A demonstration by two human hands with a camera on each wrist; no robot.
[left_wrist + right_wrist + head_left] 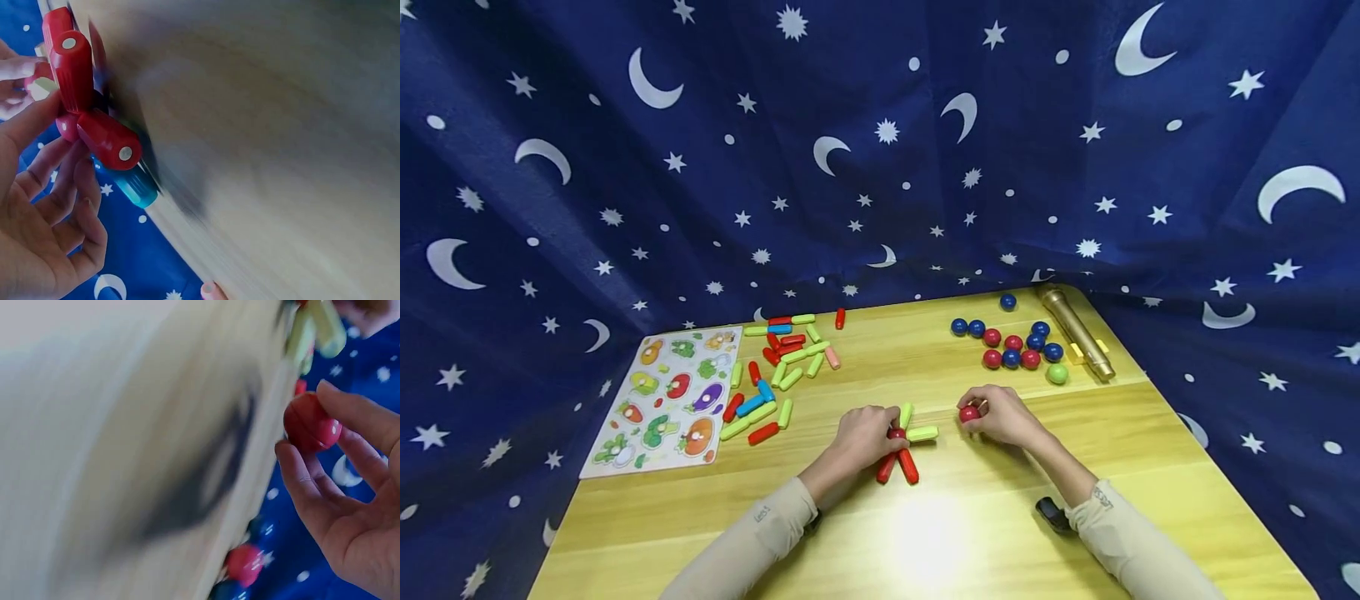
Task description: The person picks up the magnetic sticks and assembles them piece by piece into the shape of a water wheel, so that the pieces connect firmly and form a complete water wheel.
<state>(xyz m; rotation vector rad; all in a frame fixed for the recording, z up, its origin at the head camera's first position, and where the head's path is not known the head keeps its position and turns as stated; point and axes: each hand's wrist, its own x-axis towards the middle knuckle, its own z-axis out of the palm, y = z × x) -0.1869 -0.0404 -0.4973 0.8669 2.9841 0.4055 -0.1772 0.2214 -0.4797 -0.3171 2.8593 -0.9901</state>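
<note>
Two bare hands, one item apiece, over one wooden tabletop [850, 554].

Item: red ball [968, 413], in the right hand [1006, 415], thumb and fingertips pinching its sides, remaining fingers loosely bent. Held to the right of the joined piece, well apart from it. Glossy, rigid, presumably light; a round, smooth skin may slip, so best taken at its widest, from opposite sides.

Item: joined piece, in the left hand [865, 433], thumb and fingertips closed on its red centre ball [896, 434]. Two red rods [908, 467] point toward the person, two yellow-green rods [922, 433] away and rightward. Whether it rests on the table I cannot tell. Rods look like stiff plastic, unlikely to break; pale end discs suggest magnets, so the joints may swivel or part if a rod is tugged. Hub is the sounder hold.

Stock, left: scattered loose rods [763, 432], red, yellow-green, blue, one pink; beside them, a picture board [647, 468] of vegetables.

Stock, far right: loose balls [1013, 342], blue, red, one green; a gold-coloured tube [1075, 333] beyond.

Surface: pale, flat, smooth, with one bright glare spot near the person.

Room: dark-blue curtain [880, 217] behind and both sides, white moons and stars.
</note>
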